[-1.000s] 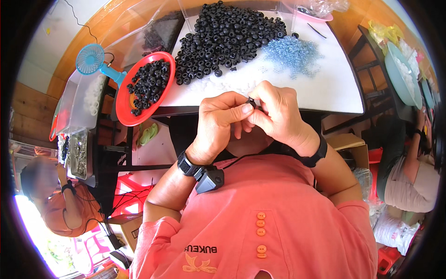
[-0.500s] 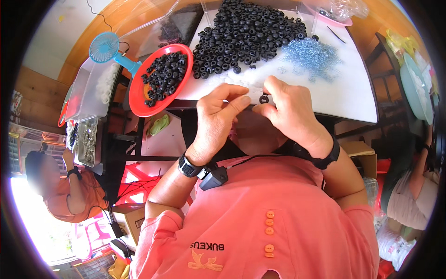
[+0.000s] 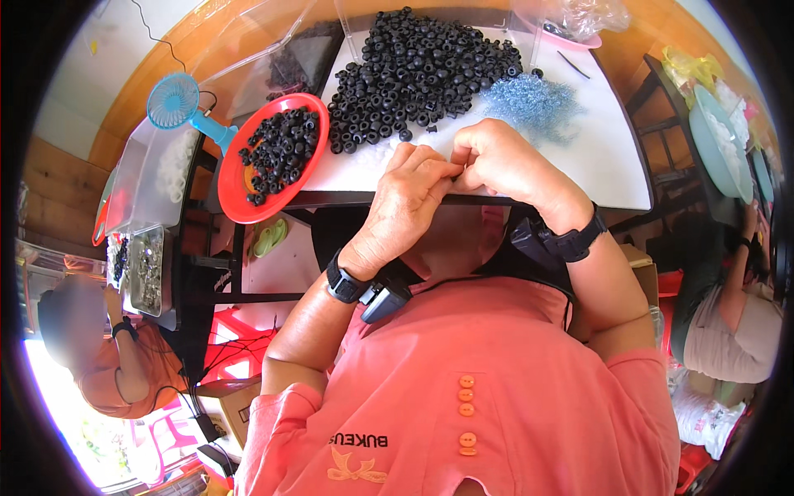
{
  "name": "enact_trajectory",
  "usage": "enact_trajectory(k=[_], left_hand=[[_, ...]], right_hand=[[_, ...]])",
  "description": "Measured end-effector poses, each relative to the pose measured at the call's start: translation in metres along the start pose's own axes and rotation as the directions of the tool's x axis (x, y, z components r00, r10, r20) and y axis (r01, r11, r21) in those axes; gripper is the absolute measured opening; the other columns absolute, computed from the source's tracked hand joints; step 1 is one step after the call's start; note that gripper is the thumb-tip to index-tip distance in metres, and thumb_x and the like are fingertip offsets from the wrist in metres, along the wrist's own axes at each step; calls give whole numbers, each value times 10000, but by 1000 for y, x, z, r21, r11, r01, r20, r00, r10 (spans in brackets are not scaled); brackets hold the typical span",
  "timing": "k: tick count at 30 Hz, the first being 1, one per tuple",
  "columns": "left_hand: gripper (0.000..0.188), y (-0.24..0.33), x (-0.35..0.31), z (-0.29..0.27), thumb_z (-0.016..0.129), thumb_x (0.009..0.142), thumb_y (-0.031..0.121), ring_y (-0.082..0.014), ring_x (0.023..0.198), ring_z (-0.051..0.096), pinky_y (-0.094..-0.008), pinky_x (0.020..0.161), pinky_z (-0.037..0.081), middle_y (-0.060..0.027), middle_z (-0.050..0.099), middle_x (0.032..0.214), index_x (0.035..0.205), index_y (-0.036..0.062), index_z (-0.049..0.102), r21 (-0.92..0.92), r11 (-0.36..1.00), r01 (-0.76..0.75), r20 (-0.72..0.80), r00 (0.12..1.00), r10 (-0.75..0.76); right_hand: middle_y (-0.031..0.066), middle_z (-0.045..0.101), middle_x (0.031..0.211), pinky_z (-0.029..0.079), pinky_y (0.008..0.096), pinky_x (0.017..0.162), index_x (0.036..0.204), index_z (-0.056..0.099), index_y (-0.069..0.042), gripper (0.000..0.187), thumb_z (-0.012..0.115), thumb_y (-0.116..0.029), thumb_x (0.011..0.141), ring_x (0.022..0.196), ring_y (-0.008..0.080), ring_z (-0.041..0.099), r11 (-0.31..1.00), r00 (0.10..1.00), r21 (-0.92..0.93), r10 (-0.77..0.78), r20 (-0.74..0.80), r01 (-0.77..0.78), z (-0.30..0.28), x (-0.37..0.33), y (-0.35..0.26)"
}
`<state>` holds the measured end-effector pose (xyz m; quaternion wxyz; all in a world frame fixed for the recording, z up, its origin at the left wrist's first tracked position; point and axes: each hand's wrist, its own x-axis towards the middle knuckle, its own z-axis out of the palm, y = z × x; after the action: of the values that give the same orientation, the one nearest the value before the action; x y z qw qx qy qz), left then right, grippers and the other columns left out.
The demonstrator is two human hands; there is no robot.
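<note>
Black rings (image 3: 422,70) lie in a large heap at the far middle of a white table (image 3: 595,157). Both hands meet at the table's near edge, just in front of the heap. The left hand (image 3: 409,198) has its fingers curled, with the fingertips pressed toward those of the right hand (image 3: 496,157). The right hand is also curled, thumb and fingers drawn together where the two hands touch. Whatever they pinch between them is hidden by the fingers, so it cannot be told. Each wrist wears a black band, and a small black device hangs at the left wrist.

To the left of the hands, a red bowl (image 3: 236,194) sits at the table's corner, partly over the edge, holding more black rings. Beyond it stands a small blue fan (image 3: 175,101). To the right of the heap, touching it, lies a loose pile of pale blue bits (image 3: 533,103). A clear plastic bag (image 3: 579,16) rests at the far right of the table.

The person wears a salmon-coloured shirt with buttons. Another person in an orange top (image 3: 112,372) sits low at the left, and a third person's arm and lap show at the right edge.
</note>
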<state>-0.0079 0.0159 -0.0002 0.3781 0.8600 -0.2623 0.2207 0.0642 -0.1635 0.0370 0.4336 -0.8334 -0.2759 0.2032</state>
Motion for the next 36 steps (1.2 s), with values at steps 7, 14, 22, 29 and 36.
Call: enact_trajectory(k=[7,14,22,29,36], left_hand=[[173,-4,4,9,723,749,0,-275,852,512,-380,770,446,-74,613,884,917,28,695,-32,995,94,-35,995,-95],[157,-7,4,13,719,744,-24,-279,807,498,-373,707,440,-82,585,837,891,20,685,-14,995,94,-104,990,-95],[187,-11,13,14,718,750,-37,-273,818,506,-361,718,444,-80,568,868,921,16,661,70,998,8,12,1000,-9],[220,-15,17,13,761,709,16,-287,795,498,-379,694,434,-88,549,838,897,30,648,47,999,-6,4,1000,5],[157,5,4,-37,773,717,9,-216,810,608,-324,742,490,-75,641,832,854,24,697,194,909,368,-372,885,-279]], right_hand=[[62,631,659,431,284,504,792,646,19,62,666,37,736,564,105,558,994,988,40,-96,-121,101,5,-4,18],[102,615,627,433,326,510,765,641,24,65,672,-24,735,535,151,565,994,979,-89,-72,-189,56,7,-3,13],[182,645,762,478,481,702,743,646,-24,100,619,-121,745,811,387,624,969,991,-246,-56,-119,26,0,0,7],[167,621,718,484,429,606,769,623,-20,91,630,-110,761,642,325,619,968,969,-221,-165,-182,123,4,-1,19],[-11,625,713,369,199,499,809,649,-36,65,679,2,853,576,46,524,769,922,579,-37,-385,272,2,-28,39]])
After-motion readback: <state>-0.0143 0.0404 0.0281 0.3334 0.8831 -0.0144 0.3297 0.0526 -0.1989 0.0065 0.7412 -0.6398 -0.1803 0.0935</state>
